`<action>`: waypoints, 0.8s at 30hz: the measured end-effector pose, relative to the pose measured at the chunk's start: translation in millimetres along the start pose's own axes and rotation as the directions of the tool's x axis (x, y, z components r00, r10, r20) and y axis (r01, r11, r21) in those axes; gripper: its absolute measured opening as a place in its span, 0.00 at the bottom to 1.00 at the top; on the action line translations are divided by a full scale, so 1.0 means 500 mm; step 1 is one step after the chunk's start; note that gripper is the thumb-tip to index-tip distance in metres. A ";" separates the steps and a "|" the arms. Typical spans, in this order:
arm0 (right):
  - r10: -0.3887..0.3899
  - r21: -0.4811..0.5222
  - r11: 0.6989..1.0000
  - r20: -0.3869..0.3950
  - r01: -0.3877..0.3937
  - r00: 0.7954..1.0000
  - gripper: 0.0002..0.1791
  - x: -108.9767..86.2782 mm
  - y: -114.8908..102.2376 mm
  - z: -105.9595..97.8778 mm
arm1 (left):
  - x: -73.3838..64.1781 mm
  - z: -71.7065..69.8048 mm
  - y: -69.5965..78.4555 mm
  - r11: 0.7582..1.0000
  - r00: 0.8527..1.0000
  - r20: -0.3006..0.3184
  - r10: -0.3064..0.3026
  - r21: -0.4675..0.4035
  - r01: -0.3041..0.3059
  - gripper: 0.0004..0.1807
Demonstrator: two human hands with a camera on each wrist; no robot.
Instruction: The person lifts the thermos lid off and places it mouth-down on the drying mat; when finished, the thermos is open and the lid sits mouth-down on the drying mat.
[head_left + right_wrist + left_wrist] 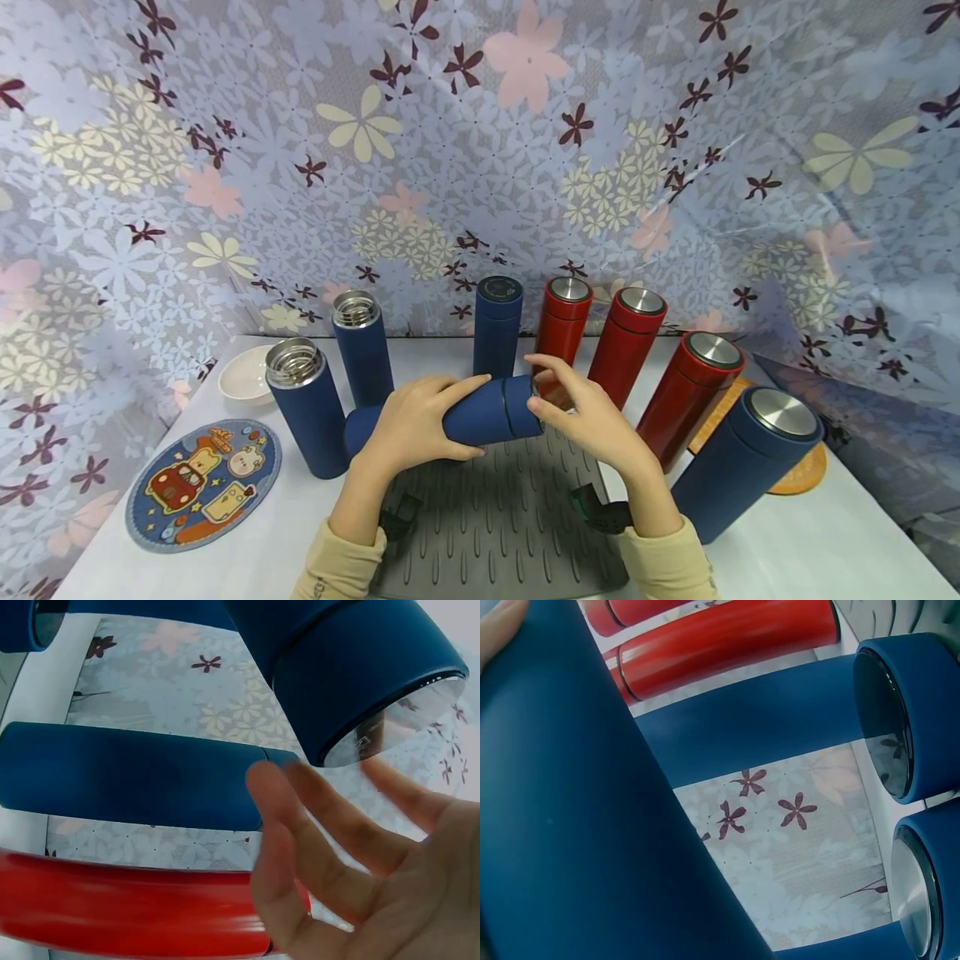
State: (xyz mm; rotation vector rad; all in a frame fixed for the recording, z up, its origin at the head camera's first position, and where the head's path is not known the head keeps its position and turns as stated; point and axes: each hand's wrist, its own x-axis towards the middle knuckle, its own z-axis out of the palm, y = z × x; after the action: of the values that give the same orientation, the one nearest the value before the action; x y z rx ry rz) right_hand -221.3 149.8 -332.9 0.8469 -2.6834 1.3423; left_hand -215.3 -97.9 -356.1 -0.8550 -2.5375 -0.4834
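Sideways, a blue flask (pixel 480 415) lies in the grip of the left hand (pixel 420 421), which hides part of it, over the grey mat (pixel 487 517). The right hand (pixel 588 408), fingers loosely spread, is just beside its lid (pixel 522 408). Around stand four more blue flasks (pixel 309 425) and three red flasks (pixel 628 346), partly hiding an orange board (pixel 806 473).

Coaster (pixel 204 485) on tbl (pixel 292 521) L of mat (pixel 495 533) w/ bowl (pixel 243 377) behind; upright flask (pixel 498 337) behind held flask (pixel 480 414).
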 end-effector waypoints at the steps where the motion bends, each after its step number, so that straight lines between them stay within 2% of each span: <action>1: 0.029 -0.029 0.999 -0.004 -0.029 1.000 0.28 0.001 -0.002 0.001 | 0.000 0.000 0.000 1.000 1.000 -0.001 0.008 0.012 -0.008 0.46; 3: 0.072 -0.053 0.996 0.003 -0.072 0.997 0.26 0.003 -0.003 0.004 | 0.000 0.000 0.000 0.999 1.000 -0.001 0.021 0.030 -0.021 0.46; 6: 0.072 -0.020 0.997 0.020 -0.071 0.997 0.26 0.002 0.000 0.003 | 0.000 0.001 0.000 0.999 1.000 0.002 0.030 0.032 -0.030 0.46; 8: 0.033 0.022 0.999 0.037 -0.034 0.999 0.28 0.002 0.003 0.001 | 0.000 0.001 0.000 0.999 1.000 0.007 0.026 0.027 -0.026 0.46; 12: -0.092 0.066 0.994 0.066 0.087 0.994 0.35 -0.001 0.008 -0.007 | -0.001 -0.001 -0.001 1.000 1.000 0.019 0.013 0.016 -0.014 0.46; 16: -0.191 0.038 0.981 0.072 0.188 0.979 0.42 -0.002 0.011 -0.010 | -0.001 -0.004 -0.001 1.000 1.000 0.031 0.006 0.015 -0.006 0.46; 19: -0.228 0.022 0.974 0.077 0.227 0.971 0.46 -0.001 0.014 -0.009 | -0.001 -0.005 -0.001 1.000 0.999 0.031 0.007 0.019 -0.007 0.46; 22: -0.200 0.035 0.980 0.087 0.197 0.976 0.44 -0.002 0.012 -0.008 | 0.000 -0.004 -0.001 1.000 1.000 0.023 0.013 0.018 -0.014 0.46; 24: -0.124 0.037 0.992 0.081 0.121 0.989 0.39 -0.002 0.008 -0.006 | 0.000 -0.004 -0.001 1.000 1.000 0.016 0.015 0.017 -0.015 0.46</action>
State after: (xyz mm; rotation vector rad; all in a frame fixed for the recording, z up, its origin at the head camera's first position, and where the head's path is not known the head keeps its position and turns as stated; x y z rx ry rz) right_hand -222.9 154.4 -334.2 1.0748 -2.6267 1.3557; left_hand -215.0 -99.3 -354.5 -0.8745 -2.5445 -0.4515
